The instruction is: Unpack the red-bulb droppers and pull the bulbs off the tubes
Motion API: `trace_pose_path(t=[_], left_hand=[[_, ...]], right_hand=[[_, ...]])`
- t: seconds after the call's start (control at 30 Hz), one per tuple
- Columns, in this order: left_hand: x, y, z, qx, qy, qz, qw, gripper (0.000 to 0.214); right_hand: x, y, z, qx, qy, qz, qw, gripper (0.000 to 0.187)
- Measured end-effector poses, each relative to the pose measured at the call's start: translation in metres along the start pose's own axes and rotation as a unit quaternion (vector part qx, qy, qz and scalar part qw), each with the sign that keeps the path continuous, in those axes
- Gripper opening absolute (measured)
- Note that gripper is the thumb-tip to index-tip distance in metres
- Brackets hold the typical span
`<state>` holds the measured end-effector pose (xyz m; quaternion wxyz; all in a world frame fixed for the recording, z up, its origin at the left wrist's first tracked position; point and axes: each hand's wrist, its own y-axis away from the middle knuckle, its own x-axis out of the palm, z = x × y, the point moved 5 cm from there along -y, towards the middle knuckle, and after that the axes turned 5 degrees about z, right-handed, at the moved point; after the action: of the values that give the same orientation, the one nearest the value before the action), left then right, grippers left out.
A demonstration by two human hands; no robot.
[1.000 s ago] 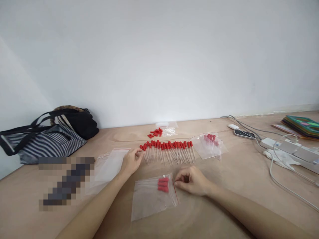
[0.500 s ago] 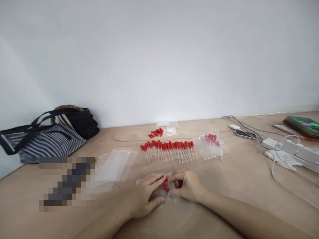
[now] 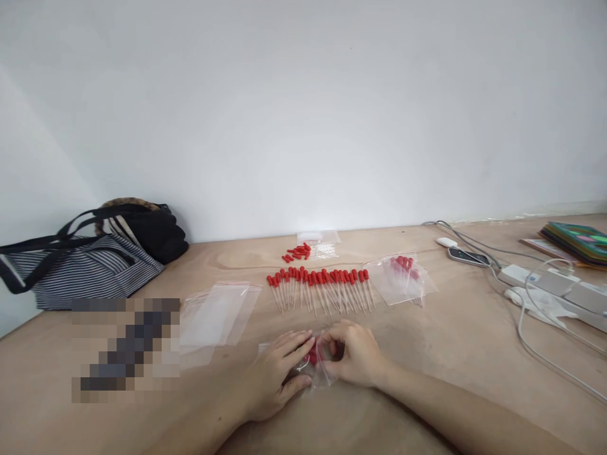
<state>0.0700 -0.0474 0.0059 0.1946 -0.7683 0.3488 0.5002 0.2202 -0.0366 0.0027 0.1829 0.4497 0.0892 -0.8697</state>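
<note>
A clear zip-lock bag [image 3: 323, 378] lies on the table between my hands, with several red-bulbed droppers [image 3: 313, 355] partly inside it or under its film; I cannot tell which. My left hand [image 3: 277, 379] curves over the droppers' stems and the bag's left part, holding them down. At the bag's right edge, my right hand [image 3: 358, 354] pinches the film between thumb and fingers. Beyond them lies a row of glass droppers [image 3: 325, 291] with red bulbs. To its right, another clear bag [image 3: 386, 287] covers more red-bulbed droppers.
Loose red rubber bulbs [image 3: 298, 254] lie by a clear packet [image 3: 325, 246] near the wall. Flat zip-lock bags [image 3: 220, 316] rest at left, beside a blurred-out dark object [image 3: 130, 347] and a striped bag [image 3: 95, 272]. Cables, a phone [image 3: 468, 256] and a power strip [image 3: 550, 284] occupy the right.
My right hand has shifted slightly up and left, and the bag's film at its edge has moved left over the red bulbs. My left hand stays almost in place.
</note>
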Motion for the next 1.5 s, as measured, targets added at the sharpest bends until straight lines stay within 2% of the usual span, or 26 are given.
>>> trace_pose_path(t=[0.17,0.33,0.5,0.67,0.77,0.93,1.13,1.3,1.4,1.5], left_hand=[[0.001,0.000,0.001,-0.015,-0.001,0.015,1.000,0.053],[0.001,0.001,0.002,-0.025,0.018,0.020,0.999,0.055],[0.004,0.003,0.008,-0.042,0.033,-0.001,0.999,0.069],[0.008,0.003,0.011,-0.044,0.039,0.002,0.998,0.070],[0.008,0.002,0.010,-0.045,0.037,0.009,0.998,0.070],[0.004,0.003,0.007,-0.051,0.046,0.011,0.998,0.068],[0.003,0.003,0.005,-0.052,0.040,0.013,0.998,0.066],[0.002,0.002,0.004,-0.039,0.051,0.008,0.998,0.066],[0.000,0.002,0.003,-0.053,0.044,0.022,0.997,0.065],[-0.001,0.002,0.001,-0.067,0.039,0.040,0.996,0.064]], right_hand=[[0.001,0.000,0.004,0.000,0.013,0.005,1.000,0.025],[-0.003,0.001,0.005,-0.018,0.010,0.000,1.000,0.008],[-0.003,0.001,0.006,-0.046,0.018,0.011,0.999,0.029],[0.001,0.002,0.010,-0.034,0.036,0.017,0.999,0.020],[0.002,0.003,0.011,-0.026,0.053,0.018,0.998,0.020],[0.002,0.003,0.010,-0.024,0.054,0.010,0.998,0.009],[0.003,0.008,0.013,-0.029,0.031,0.014,0.999,0.022],[0.005,0.010,0.016,-0.001,0.011,0.002,1.000,0.009],[0.000,0.012,0.012,0.022,0.000,-0.015,1.000,0.008],[-0.004,0.012,0.008,0.007,-0.021,-0.011,1.000,0.009]])
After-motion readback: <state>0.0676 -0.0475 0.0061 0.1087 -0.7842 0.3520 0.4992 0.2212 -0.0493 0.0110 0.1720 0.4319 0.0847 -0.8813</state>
